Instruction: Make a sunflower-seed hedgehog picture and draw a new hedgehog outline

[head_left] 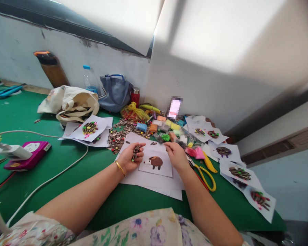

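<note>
My left hand point(131, 158) cups a small heap of striped sunflower seeds point(136, 153), with a green bead among them. It rests at the left edge of a white card point(166, 171) bearing a brown hedgehog point(156, 162) with dark feet and a pale face. Above the card's upper right corner, my right hand point(176, 155) has its fingertips pinched together; whatever they hold, if anything, is too small to make out. A few loose seeds point(153, 143) lie on the white paper point(133, 138) between the hands. Larger sheets are stacked underneath.
Behind spreads a pile of seeds and beads point(118, 136), beside colourful clay packets point(166, 126). Yellow-handled scissors point(207, 177) and a yellow cutter point(209, 162) lie right. Finished seed pictures point(240, 173) line the right edge. A white cable point(53, 173) crosses the left.
</note>
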A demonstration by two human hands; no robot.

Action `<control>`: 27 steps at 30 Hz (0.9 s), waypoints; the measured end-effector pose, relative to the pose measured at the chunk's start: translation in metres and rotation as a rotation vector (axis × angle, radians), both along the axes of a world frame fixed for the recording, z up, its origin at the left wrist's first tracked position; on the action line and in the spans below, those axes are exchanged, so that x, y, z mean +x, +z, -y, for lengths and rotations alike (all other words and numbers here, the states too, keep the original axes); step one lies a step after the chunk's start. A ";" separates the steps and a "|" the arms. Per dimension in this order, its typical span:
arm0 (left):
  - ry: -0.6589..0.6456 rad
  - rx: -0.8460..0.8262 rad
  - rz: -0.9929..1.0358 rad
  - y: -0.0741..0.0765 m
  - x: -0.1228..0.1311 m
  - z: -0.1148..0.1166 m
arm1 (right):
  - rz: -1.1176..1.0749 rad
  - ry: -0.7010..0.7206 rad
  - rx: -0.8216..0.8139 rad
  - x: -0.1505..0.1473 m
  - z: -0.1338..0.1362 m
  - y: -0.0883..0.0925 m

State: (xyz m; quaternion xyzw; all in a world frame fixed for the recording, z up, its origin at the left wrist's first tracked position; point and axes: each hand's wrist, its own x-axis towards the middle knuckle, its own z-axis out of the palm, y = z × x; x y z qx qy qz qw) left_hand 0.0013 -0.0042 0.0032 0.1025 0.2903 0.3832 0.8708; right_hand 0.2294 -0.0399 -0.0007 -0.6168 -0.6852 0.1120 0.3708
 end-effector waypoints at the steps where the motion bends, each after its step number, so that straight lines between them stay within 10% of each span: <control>1: 0.002 0.001 -0.004 0.000 0.000 0.000 | -0.074 -0.008 -0.019 0.001 0.004 -0.002; 12: 0.004 0.005 -0.021 0.004 0.001 0.001 | -0.686 -0.001 -0.248 -0.011 0.015 -0.011; 27: -0.003 0.012 -0.021 0.003 0.001 0.001 | -0.181 0.178 -0.248 -0.026 0.021 -0.018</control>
